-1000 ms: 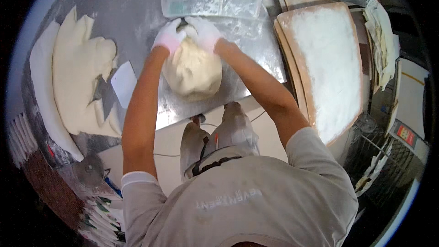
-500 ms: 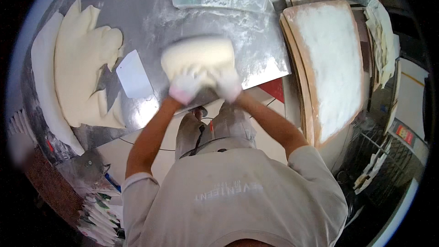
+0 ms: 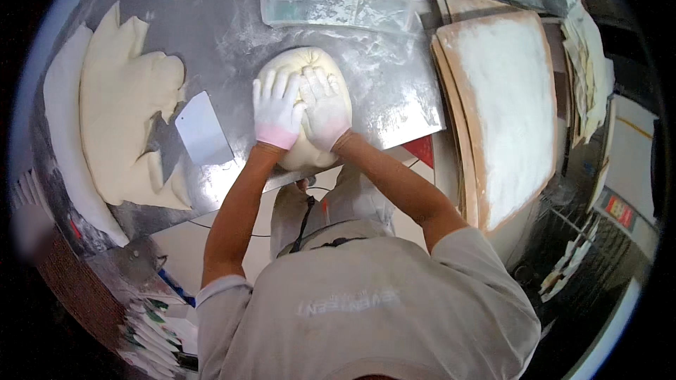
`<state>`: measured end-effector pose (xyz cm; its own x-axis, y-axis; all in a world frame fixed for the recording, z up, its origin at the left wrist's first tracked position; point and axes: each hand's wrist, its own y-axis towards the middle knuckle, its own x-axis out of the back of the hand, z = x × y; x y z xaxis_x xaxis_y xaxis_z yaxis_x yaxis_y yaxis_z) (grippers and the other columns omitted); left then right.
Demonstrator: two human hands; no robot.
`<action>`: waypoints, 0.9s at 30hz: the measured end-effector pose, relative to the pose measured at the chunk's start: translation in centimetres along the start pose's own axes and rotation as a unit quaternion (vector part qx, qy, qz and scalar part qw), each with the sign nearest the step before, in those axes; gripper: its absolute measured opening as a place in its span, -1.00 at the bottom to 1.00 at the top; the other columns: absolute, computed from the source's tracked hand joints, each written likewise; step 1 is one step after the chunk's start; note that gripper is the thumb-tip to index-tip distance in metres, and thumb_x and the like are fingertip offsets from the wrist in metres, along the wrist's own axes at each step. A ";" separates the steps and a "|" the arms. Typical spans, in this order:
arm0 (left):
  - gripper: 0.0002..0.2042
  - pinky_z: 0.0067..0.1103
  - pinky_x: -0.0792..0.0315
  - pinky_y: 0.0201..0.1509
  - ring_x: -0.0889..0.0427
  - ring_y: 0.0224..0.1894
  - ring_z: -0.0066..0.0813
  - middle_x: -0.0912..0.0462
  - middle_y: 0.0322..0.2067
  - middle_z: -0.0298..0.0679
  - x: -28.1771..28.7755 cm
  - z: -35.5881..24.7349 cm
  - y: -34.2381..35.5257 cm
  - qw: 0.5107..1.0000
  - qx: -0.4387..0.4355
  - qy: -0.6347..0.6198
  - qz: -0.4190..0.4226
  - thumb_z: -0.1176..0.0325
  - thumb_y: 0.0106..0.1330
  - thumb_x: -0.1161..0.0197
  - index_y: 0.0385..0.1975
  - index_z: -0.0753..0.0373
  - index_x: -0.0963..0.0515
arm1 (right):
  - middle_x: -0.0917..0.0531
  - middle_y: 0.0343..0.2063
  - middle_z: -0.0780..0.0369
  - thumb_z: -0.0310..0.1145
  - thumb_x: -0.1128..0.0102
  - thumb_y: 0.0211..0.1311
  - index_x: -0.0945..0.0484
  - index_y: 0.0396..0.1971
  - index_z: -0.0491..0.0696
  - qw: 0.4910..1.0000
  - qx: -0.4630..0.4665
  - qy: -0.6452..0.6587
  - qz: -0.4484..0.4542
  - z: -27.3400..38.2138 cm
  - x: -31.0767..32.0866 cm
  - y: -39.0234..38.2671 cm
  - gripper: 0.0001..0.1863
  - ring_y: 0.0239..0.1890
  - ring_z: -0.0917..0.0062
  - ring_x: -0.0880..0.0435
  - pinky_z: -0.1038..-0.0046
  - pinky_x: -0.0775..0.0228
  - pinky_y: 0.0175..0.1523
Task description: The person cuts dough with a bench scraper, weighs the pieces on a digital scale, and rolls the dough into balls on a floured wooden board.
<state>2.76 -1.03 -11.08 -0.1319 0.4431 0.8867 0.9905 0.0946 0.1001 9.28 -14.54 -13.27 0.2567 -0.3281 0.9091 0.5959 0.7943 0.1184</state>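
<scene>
A rounded lump of pale dough (image 3: pixel 308 58) lies near the front edge of the steel table, its far end gathered and creased. My left hand (image 3: pixel 277 104), in a white glove with a pink cuff, rests flat on the left side of the dough, fingers stretched away from me. Beside it, my right hand (image 3: pixel 324 105) presses flat on the middle and right of the dough, gloved the same way. The two hands touch at the thumbs. Part of the dough is hidden beneath the palms.
To the left lie a white scraper (image 3: pixel 203 129) and a large ragged sheet of dough (image 3: pixel 120 109) beside a long white strip (image 3: pixel 67 134). A clear divided container (image 3: pixel 338 4) stands at the back. Stacked boards, the top one floured (image 3: pixel 503 109), lean at the right.
The dough has turned from lying wide across to lying lengthwise toward me. Both hands have moved forward onto its top and now lie flat there.
</scene>
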 end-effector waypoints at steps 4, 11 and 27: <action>-0.48 -0.09 0.05 0.39 -0.22 0.27 0.02 -0.35 0.17 0.01 -0.2 1.0 -0.1 0.988 -0.005 0.144 -0.055 0.19 0.18 -0.10 0.14 0.28 -0.40 | -0.27 0.25 -0.11 -0.31 -0.02 0.10 -0.23 0.24 -0.26 0.997 0.005 0.062 -0.040 -0.1 -1.5 0.1 -0.33 0.33 0.04 -0.20 0.15 0.09 0.43; -0.47 -0.11 -0.04 0.38 -0.28 0.26 0.04 -0.41 0.17 -0.01 2.5 2.0 1.6 0.996 0.021 -0.041 -0.070 0.25 0.09 -0.22 0.10 0.29 -0.44 | -0.33 0.21 -0.11 -0.11 -0.08 0.20 -0.23 0.24 -0.24 0.941 0.017 0.328 0.077 -2.7 8.4 2.5 -0.31 0.26 0.03 -0.29 0.20 -0.11 0.35; -0.78 -0.26 -0.37 0.09 -0.52 -0.07 -0.34 -0.56 -0.21 -0.27 -0.7 -3.2 -15.6 0.966 -0.221 0.132 0.036 0.28 0.11 -0.15 -0.24 0.07 -0.55 | -0.57 -0.28 0.14 -0.37 -0.22 -0.07 -0.49 -0.10 -0.06 0.990 0.091 0.099 0.031 4.4 -1.1 -17.2 -0.58 -0.07 0.20 -0.50 0.16 -0.34 -0.01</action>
<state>-12.45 -5.63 -11.79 -0.1056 0.1864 0.9768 0.9246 -0.3430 0.1654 -4.59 -25.63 -14.54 0.4439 -0.3554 0.8226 0.4318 0.8892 0.1511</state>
